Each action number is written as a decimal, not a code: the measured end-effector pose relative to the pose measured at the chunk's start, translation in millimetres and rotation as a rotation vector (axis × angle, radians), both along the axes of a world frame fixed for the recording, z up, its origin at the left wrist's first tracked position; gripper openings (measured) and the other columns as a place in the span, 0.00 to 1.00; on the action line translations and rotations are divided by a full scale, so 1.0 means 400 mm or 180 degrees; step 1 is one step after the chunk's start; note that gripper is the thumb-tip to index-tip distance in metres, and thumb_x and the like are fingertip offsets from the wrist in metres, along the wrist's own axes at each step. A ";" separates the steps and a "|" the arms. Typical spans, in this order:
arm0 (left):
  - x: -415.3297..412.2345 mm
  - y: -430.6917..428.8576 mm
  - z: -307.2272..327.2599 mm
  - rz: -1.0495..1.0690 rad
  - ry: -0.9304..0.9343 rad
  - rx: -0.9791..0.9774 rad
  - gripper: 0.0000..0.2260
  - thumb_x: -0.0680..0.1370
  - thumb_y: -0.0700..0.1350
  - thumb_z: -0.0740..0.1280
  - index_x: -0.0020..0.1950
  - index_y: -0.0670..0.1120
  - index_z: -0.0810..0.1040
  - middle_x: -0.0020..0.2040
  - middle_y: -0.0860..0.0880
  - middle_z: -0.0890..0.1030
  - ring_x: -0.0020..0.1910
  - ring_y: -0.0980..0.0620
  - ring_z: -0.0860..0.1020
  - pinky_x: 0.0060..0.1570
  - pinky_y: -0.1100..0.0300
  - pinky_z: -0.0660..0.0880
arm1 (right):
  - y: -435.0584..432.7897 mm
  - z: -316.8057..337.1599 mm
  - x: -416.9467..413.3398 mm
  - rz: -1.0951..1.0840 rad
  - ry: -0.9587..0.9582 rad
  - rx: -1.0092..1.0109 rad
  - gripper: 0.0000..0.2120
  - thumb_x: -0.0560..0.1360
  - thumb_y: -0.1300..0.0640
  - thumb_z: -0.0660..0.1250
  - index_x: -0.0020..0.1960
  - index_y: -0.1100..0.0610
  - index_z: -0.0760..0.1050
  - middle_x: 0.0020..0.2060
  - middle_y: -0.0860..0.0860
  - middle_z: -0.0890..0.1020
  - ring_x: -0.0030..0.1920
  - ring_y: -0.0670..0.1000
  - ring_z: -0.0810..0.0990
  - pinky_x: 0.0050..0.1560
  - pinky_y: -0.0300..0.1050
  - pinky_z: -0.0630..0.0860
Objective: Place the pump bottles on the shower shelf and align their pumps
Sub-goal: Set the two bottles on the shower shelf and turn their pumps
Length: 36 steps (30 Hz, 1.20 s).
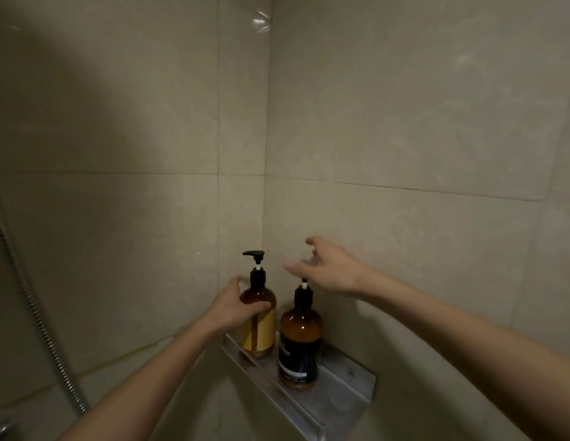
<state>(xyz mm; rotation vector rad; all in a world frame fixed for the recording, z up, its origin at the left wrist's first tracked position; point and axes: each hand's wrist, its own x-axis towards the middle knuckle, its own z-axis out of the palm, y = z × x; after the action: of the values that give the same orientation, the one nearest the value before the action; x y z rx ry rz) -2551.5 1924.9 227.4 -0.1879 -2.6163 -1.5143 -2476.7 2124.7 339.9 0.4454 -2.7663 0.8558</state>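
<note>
Two amber pump bottles stand on the shower shelf (344,385) in the tiled corner. The yellow-label bottle (260,332) is at the left, deep in the corner, its black pump head pointing left. My left hand (236,305) is wrapped around its shoulder. The black-label bottle (299,342) stands to its right, nearer me. My right hand (328,268) hovers over this bottle's pump with fingers spread; the pump head is hidden behind the hand, and only the white stem and black collar show below it.
Beige tiled walls meet in the corner behind the bottles. A metal shower hose (32,307) hangs down the left wall, ending near a fitting at the bottom left. The shelf's right half is bare.
</note>
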 end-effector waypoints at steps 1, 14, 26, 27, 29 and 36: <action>0.003 -0.009 0.006 0.0056 -0.0002 0.0086 0.41 0.69 0.52 0.74 0.74 0.45 0.56 0.71 0.40 0.66 0.68 0.43 0.68 0.63 0.52 0.69 | -0.007 0.023 -0.007 0.0057 0.0181 0.0093 0.35 0.73 0.41 0.65 0.74 0.57 0.59 0.69 0.56 0.70 0.67 0.55 0.71 0.62 0.47 0.71; 0.023 -0.047 -0.032 -0.0082 -0.0076 0.0492 0.35 0.69 0.44 0.75 0.72 0.45 0.62 0.68 0.44 0.71 0.64 0.48 0.73 0.64 0.53 0.71 | -0.205 0.050 -0.198 0.0231 0.0483 0.1581 0.09 0.74 0.61 0.67 0.54 0.58 0.76 0.53 0.58 0.78 0.53 0.59 0.78 0.52 0.51 0.77; 0.004 -0.013 -0.069 0.0498 0.0229 0.0471 0.34 0.59 0.47 0.81 0.61 0.46 0.72 0.53 0.51 0.81 0.51 0.53 0.80 0.54 0.54 0.78 | -0.219 0.047 -0.237 0.0335 0.0587 0.1309 0.10 0.70 0.61 0.72 0.51 0.62 0.80 0.48 0.58 0.83 0.48 0.56 0.81 0.49 0.49 0.81; 0.009 -0.009 -0.068 0.0617 0.0270 0.0388 0.34 0.58 0.49 0.81 0.60 0.47 0.71 0.52 0.51 0.81 0.51 0.54 0.79 0.53 0.54 0.78 | -0.223 0.046 -0.240 0.0337 0.0603 0.1290 0.10 0.70 0.61 0.73 0.51 0.62 0.80 0.48 0.58 0.83 0.48 0.56 0.81 0.49 0.49 0.81; 0.017 -0.006 -0.068 0.0734 0.0290 0.0266 0.35 0.59 0.51 0.81 0.61 0.49 0.69 0.54 0.52 0.79 0.52 0.54 0.78 0.53 0.54 0.78 | -0.229 0.043 -0.246 0.0344 0.0620 0.1243 0.10 0.71 0.61 0.72 0.51 0.63 0.80 0.48 0.58 0.83 0.48 0.55 0.81 0.48 0.48 0.81; 0.015 -0.033 -0.069 0.0414 0.0178 0.0141 0.41 0.61 0.44 0.80 0.69 0.48 0.64 0.59 0.53 0.77 0.57 0.54 0.76 0.58 0.55 0.76 | -0.233 0.038 -0.255 0.0453 0.0641 0.1113 0.10 0.71 0.62 0.71 0.51 0.63 0.80 0.48 0.58 0.83 0.47 0.54 0.82 0.44 0.41 0.79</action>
<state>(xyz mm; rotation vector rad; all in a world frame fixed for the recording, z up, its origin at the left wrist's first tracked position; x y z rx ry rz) -2545.5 1911.7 199.9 -0.0538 -2.4964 -1.4997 -2578.8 2031.3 355.1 0.7509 -2.7191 0.3257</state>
